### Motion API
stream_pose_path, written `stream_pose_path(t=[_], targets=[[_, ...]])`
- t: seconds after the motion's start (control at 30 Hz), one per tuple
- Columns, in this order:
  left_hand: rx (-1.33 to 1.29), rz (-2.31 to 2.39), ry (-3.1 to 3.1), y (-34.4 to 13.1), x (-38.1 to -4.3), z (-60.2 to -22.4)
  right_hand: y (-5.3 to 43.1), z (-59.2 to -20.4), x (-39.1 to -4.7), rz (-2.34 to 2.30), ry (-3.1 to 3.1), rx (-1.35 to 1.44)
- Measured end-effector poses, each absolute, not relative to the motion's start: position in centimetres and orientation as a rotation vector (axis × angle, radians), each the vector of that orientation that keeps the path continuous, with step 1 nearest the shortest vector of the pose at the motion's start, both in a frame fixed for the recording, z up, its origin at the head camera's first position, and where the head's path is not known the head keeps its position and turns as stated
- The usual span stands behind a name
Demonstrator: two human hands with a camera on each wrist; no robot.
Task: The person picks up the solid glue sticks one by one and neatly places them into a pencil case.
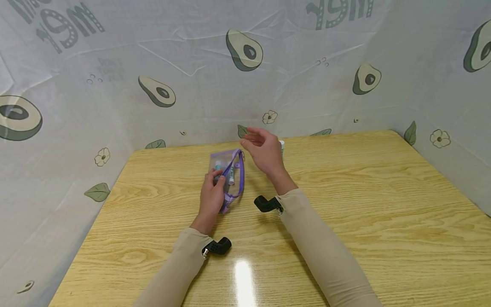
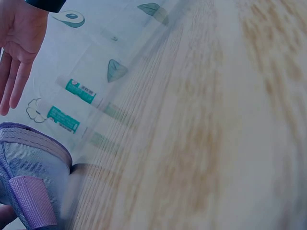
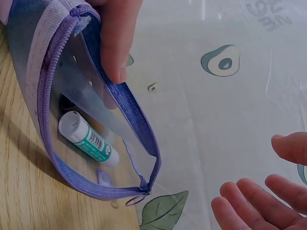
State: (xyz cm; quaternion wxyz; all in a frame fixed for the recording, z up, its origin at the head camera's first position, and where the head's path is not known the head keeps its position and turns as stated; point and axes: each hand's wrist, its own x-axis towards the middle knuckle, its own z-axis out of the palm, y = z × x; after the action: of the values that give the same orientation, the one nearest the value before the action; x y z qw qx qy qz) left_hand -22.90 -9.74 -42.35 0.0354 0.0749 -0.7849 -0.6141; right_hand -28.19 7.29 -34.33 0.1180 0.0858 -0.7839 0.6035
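My left hand (image 1: 212,194) grips the near side of a purple-edged mesh zip pouch (image 1: 242,179), its thumb (image 3: 114,57) along the unzipped edge. The pouch mouth gapes toward the right. Inside lies a glue stick (image 3: 91,140) with a white cap and green label; a second white-and-green stick (image 1: 218,165) shows through the mesh. Just right of the pouch, my right hand (image 1: 266,153) is raised over the table with fingers loosely bent and nothing in them. Two more glue sticks (image 2: 80,91) stand beyond, in the left wrist view; in the head view the right hand partly covers them.
The wooden table (image 1: 345,204) extends widely to both sides. A pale cloth (image 1: 192,85) printed with avocados hangs behind its back edge. Black wrist-camera mounts (image 1: 267,204) stick out from both sleeves.
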Motion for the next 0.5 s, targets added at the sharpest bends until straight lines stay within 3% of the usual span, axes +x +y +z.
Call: stream_pose_path(t=[0.5], targets=[[0.221, -1.888, -2.414, -9.79, -22.98, -42.53, 8.25, -34.06, -28.55, 1.775, -2.268, 0.2]])
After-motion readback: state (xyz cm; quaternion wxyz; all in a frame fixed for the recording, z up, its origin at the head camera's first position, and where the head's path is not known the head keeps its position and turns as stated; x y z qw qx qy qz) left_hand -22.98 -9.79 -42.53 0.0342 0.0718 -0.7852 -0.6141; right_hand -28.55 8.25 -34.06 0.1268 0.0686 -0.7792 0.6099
